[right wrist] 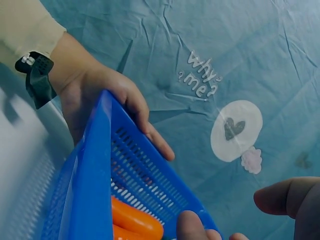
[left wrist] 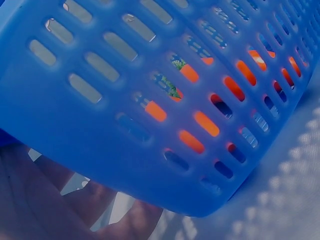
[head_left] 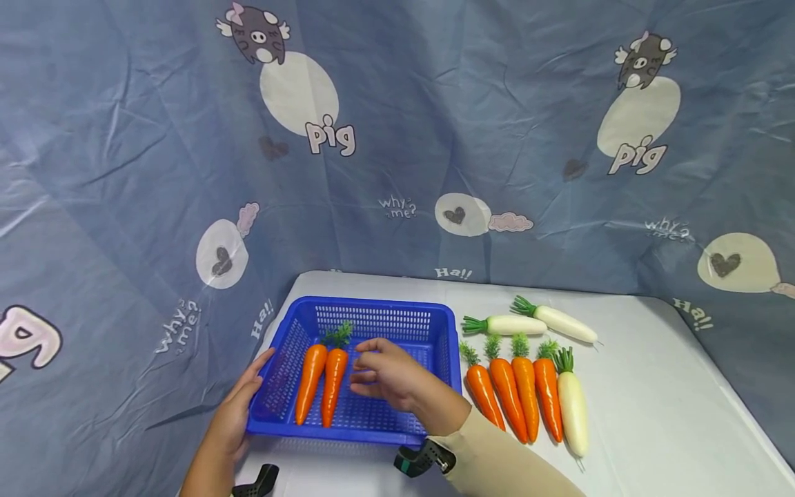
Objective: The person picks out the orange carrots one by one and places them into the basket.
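Two orange carrots (head_left: 320, 383) with green tops lie side by side in the left half of a blue plastic basket (head_left: 348, 433). My right hand (head_left: 391, 376) hovers over the basket just right of them, fingers loosely bent and apart, nothing between them. In the right wrist view its thumb (right wrist: 285, 196) stands well away from the fingertips. Against the basket's left side rests my left hand (head_left: 232, 411), its fingers extended along the outside of the rim. The left wrist view shows the fingers (left wrist: 90, 197) beside the slotted wall, partly hidden by it.
Right of the basket, several carrots (head_left: 524, 400) lie in a row, with a white radish (head_left: 573, 414) at the row's right end. Two more white radishes (head_left: 565, 323) lie behind them on the white table (head_left: 652, 414). A blue printed cloth (head_left: 497, 138) hangs behind and at the sides.
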Action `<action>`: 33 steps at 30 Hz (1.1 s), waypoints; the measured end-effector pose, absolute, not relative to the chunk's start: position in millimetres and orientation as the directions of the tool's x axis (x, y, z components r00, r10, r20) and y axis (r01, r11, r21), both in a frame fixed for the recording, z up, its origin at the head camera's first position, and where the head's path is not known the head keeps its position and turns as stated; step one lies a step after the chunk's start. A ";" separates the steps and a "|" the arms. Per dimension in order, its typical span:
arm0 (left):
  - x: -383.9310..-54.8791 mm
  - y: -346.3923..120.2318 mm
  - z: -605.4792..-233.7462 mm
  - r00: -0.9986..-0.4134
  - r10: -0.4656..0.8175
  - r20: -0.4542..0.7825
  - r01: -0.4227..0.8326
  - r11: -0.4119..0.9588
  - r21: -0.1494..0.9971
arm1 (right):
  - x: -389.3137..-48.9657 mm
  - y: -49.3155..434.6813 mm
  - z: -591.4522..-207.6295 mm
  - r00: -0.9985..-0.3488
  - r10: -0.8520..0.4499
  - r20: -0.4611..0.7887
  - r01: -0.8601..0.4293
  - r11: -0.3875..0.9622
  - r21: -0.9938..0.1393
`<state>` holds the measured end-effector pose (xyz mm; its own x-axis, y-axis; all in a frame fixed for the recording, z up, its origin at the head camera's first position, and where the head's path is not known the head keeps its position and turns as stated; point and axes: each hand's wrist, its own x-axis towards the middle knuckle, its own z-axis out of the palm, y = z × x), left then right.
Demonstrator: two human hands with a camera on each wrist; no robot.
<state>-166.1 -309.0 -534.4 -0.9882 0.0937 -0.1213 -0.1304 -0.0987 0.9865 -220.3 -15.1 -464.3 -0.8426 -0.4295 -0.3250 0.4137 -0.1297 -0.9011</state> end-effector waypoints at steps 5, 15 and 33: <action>-165.9 -308.8 -533.2 -0.988 0.084 -0.132 -0.140 -0.098 0.985 | -217.7 -9.8 -463.2 -0.850 -0.425 -0.313 0.391 -0.109 -0.914; -168.5 -306.1 -529.9 -0.983 0.084 -0.161 -0.168 -0.081 0.982 | -213.2 0.6 -463.8 -0.879 -0.409 -0.245 0.311 -0.103 -0.945; -168.6 -307.5 -531.6 -0.982 0.075 -0.171 -0.177 -0.080 0.981 | -198.1 20.1 -455.6 -0.903 -0.389 -0.183 0.217 -0.045 -0.975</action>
